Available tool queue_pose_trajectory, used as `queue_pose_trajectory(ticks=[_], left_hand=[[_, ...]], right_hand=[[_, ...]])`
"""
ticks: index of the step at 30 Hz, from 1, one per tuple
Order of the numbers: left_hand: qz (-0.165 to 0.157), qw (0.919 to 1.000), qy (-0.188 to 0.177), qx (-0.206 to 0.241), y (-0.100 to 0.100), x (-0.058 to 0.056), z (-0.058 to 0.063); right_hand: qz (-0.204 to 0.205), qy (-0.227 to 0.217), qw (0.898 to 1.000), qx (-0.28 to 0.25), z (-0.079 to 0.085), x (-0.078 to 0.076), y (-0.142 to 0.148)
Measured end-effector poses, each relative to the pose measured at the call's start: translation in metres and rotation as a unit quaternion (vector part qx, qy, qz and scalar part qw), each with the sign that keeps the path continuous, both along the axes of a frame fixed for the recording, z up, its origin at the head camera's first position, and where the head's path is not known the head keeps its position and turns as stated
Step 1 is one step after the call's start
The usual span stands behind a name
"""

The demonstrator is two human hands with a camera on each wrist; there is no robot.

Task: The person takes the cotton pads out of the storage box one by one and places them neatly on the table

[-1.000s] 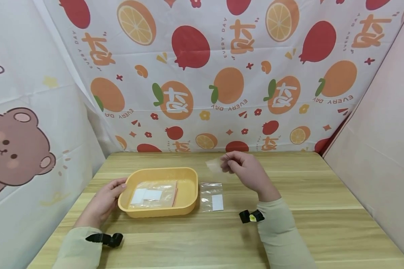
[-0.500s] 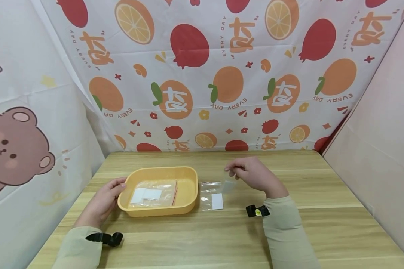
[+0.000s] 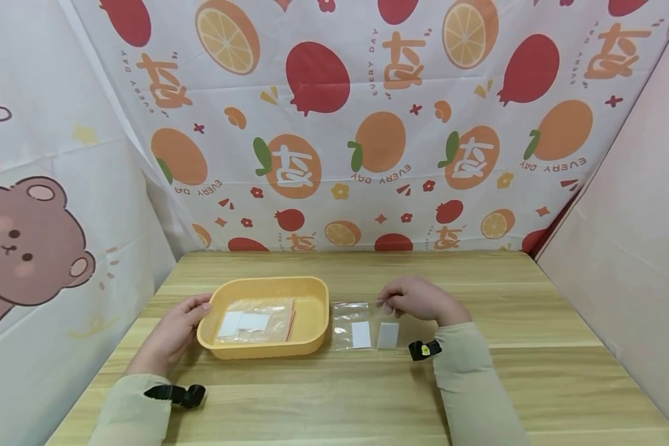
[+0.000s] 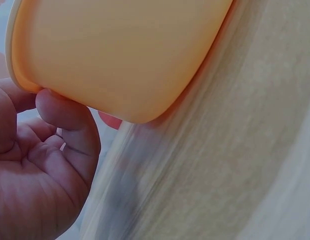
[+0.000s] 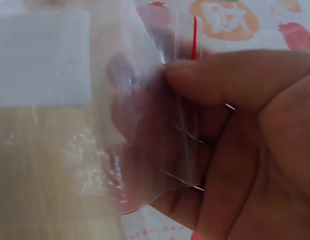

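A yellow plastic tray (image 3: pixel 310 319) sits on the table, and the left hand (image 3: pixel 173 331) grips its left end. In the left wrist view, the thumb and fingers pinch the tray's rim. Clear zip bags (image 3: pixel 279 314) with white patches and red seal lines lie inside it. The right hand (image 3: pixel 419 300) pinches a clear zip bag (image 5: pixel 55 165) near its red-lined top, between thumb and fingers. This bag's white patch (image 3: pixel 388 336) hangs toward the viewer, beside another clear zip bag (image 3: pixel 342 325) lying flat just right of the tray.
The wooden table (image 3: pixel 290 396) reaches a fruit-printed cloth (image 3: pixel 334 136) at the back. White cloths stand at both sides, the left one with a printed bear (image 3: pixel 28 248). Black camera straps (image 3: pixel 175 395) circle both wrists.
The right hand has come down and nearer with its zip bag, turning the bag so its white patch now shows beside the flat bag. The left hand and tray have stayed put.
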State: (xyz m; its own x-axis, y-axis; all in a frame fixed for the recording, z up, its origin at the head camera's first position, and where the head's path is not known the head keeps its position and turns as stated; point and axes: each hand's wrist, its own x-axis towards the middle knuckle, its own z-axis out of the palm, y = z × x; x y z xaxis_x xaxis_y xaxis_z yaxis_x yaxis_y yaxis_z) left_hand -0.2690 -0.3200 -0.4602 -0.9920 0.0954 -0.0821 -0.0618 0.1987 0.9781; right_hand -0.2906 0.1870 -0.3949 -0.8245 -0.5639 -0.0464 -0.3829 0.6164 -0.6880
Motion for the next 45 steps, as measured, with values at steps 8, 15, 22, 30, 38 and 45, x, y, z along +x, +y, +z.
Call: queue_pose_trajectory(ticks=[8, 15, 22, 30, 38, 45], left_hand=[[-0.001, 1.0, -0.002, 0.004, -0.001, 0.0, -0.003], [0.002, 1.0, -0.001, 0.004, 0.0, 0.001, -0.002], [0.005, 1.0, -0.002, 0.007, 0.001, 0.002, 0.0], [0.004, 0.9999, 0.001, 0.009, 0.002, 0.003, 0.002], [0.004, 0.9999, 0.005, 0.008, 0.0, -0.001, 0.001], [0.006, 1.0, 0.003, 0.003, 0.0, -0.004, 0.004]], right_hand=[[-0.043, 0.029, 0.998, 0.021, -0.019, -0.012, -0.003], [-0.089, 0.028, 0.995, 0.032, -0.037, -0.019, -0.004], [-0.092, 0.045, 0.993, 0.05, -0.049, -0.024, -0.01], [-0.099, 0.048, 0.992, 0.061, -0.05, -0.026, -0.015], [-0.102, 0.028, 0.994, 0.029, -0.052, -0.028, -0.019], [-0.109, 0.014, 0.994, -0.005, -0.052, -0.028, -0.021]])
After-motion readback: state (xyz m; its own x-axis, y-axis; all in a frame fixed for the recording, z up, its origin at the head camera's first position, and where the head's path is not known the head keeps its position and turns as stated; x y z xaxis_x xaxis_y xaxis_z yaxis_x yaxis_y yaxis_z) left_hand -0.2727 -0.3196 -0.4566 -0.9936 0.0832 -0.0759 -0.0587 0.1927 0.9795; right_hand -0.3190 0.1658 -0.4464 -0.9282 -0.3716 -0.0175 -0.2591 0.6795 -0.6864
